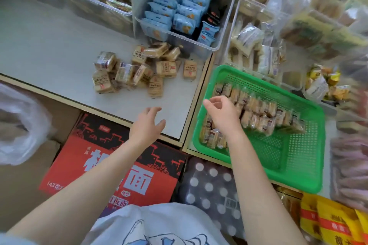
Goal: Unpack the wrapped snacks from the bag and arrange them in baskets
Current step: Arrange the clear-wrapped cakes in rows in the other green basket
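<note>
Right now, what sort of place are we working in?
Probably a small snack shop or its stockroom: clear plastic bins of blue-wrapped snacks line the grey shelf, a red-and-black printed noodle carton sits below, and a green plastic mesh basket is being filled.

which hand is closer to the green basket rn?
Right. The right hand is over the green basket, above its rows of wrapped snacks. The left hand hovers over the white shelf, left of the basket, holding nothing.

Bare desk [49, 45] at upper left, snack pile [139, 67] mid-frame, clear bins [217, 45] walling the top, green basket [298, 165] lower-right half free
</note>
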Motion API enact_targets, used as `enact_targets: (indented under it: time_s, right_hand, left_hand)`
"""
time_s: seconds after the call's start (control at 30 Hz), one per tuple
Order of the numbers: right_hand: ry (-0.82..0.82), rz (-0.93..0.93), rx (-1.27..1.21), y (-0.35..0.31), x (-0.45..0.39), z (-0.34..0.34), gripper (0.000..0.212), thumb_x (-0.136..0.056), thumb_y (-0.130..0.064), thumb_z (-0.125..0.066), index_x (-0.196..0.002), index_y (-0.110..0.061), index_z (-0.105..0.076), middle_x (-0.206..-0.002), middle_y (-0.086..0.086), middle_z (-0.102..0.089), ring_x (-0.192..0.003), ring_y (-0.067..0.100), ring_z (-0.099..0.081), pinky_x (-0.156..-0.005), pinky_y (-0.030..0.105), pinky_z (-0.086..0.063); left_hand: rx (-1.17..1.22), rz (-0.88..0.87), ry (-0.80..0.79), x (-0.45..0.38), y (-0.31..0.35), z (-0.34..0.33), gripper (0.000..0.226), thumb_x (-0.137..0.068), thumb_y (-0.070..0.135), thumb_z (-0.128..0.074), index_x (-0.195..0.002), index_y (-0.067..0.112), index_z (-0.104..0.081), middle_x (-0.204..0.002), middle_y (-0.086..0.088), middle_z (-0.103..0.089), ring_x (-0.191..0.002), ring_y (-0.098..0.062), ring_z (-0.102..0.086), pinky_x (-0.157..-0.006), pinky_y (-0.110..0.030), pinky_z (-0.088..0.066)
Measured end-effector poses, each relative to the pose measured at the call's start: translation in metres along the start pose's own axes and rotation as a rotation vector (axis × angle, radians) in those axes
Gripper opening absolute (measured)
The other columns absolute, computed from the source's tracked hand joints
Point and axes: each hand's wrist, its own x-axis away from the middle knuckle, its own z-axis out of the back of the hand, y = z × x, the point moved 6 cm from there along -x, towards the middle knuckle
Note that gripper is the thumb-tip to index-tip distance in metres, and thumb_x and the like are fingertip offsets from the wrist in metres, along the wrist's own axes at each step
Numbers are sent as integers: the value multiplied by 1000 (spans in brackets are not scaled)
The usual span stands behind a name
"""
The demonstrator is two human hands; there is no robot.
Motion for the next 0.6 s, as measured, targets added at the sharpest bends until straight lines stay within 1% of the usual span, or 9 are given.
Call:
enact_targets:
  time_s: [0.07, 0.1, 0.17, 0.23, 0.3, 0.4, 0.43, 0.5, 0.6]
  right_hand:
    - [-108, 54, 39, -29, -16, -37, 31, -96, -42, -62, -118, -20, -59, -109, -5, -63, -98, 12, -60, -74, 25, -48]
    - [-159, 70, 56, -42, -26, -57, 31, -96, -40, -63, -118, -19, -59, -110, -4, -62, -98, 13, -60, -70, 22, -45]
    - [-222, 82, 94, -64, -46, -93, 32, -95, -37, -64, -121, -17, -58, -112, 0, -61, -100, 17, -58, -67, 22, -43]
    - [-239, 96, 119, -81, -63, -122, 36, -95, -34, -64, -126, -18, -56, -112, 0, -59, -102, 19, -57, -75, 27, -45]
    - [-242, 136, 152, -98, -76, -147, 42, -95, -27, -64, -135, -21, -51, -116, 0, -58, -107, 19, -56, -86, 31, -47]
    - [-238, 222, 246, -120, -92, -182, 62, -91, -15, -64, -147, -28, -41, -137, 8, -47, -123, 24, -48, -94, 29, -41]
    - [-224, 243, 313, -126, -97, -191, 67, -90, -13, -64, -150, -29, -37, -144, 9, -40, -128, 24, -44, -95, 27, -37]
    - [-171, 311, 494, -136, -109, -201, 74, -88, -9, -64, -153, -25, -32, -154, 7, -31, -137, 24, -37, -103, 28, -35]
    - [-141, 460, 713, -147, -121, -213, 78, -86, -3, -66, -154, -22, -31, -157, 4, -31, -142, 27, -32, -114, 37, -31]
  left_hand:
    - [-212, 74, 43, -15, -46, 18, 69, -96, 55, -52, -154, 25, -31, -162, -11, -23, -149, -30, -23, -118, -46, -28]
    - [-287, 96, 50, -24, -67, 27, 79, -93, 63, -51, -156, 24, -25, -165, -14, -15, -152, -32, -12, -123, -46, -16]
    - [-365, 103, 13, -38, -102, 39, 93, -88, 76, -45, -159, 27, -13, -168, -13, -3, -154, -33, 1, -124, -48, -3]
    - [-381, 70, -38, -44, -125, 41, 98, -84, 84, -39, -160, 32, -5, -168, -7, 8, -154, -31, 12, -124, -48, 6]
    - [-364, 33, -51, -44, -135, 39, 99, -82, 86, -36, -160, 36, -1, -167, -2, 15, -152, -28, 19, -123, -48, 11]
    - [-332, 21, -52, -47, -142, 36, 100, -82, 86, -36, -159, 37, 3, -166, -1, 20, -151, -26, 23, -122, -47, 15]
    - [-330, 22, -57, -48, -142, 36, 100, -82, 87, -36, -159, 37, 4, -166, -1, 21, -151, -26, 24, -121, -46, 16]
    - [-330, 26, -66, -48, -141, 34, 100, -81, 87, -36, -159, 37, 5, -165, -1, 22, -150, -26, 26, -121, -46, 17]
    - [-345, 41, -81, -47, -144, 31, 101, -81, 88, -34, -159, 37, 7, -164, -2, 25, -149, -27, 28, -120, -45, 18]
